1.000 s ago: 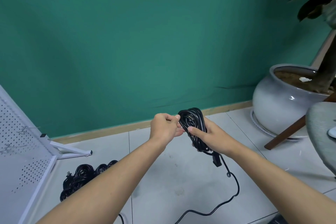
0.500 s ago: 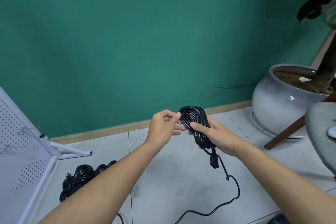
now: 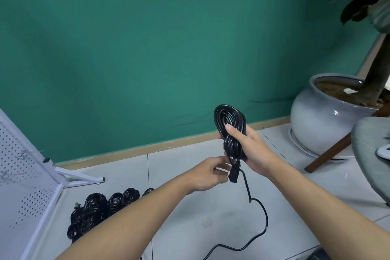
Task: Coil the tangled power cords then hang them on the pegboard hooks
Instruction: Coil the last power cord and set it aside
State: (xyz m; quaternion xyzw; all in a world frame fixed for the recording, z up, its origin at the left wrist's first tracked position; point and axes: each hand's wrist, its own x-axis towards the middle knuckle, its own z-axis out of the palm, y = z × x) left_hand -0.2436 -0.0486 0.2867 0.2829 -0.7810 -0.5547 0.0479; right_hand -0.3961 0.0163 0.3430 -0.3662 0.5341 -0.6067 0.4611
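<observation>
Two hands work on one black cord, held up over the floor (image 3: 190, 217) in the middle of the scene. The right hand (image 3: 253, 150) is clamped around the lower half of the coil (image 3: 230, 120), thumb laid across the front of the loops, likely to keep the turns stacked and stop them springing apart. The left hand (image 3: 207, 173) sits just below and to the left, fingers loosely curled with their tips at the connector (image 3: 233, 175) hanging under the coil; whether they pinch it I cannot tell. A loose tail (image 3: 264, 224) drops from beside the connector and snakes across the near floor, so winding looks unfinished, and the free hand is probably placed to feed that slack up. At near left, bundled cords (image 3: 101, 207) lie on the floor just beside the leaning pegboard (image 3: 21, 186), seemingly parked within reach for hanging. The hooks (image 3: 23, 153) in view carry no cord.
</observation>
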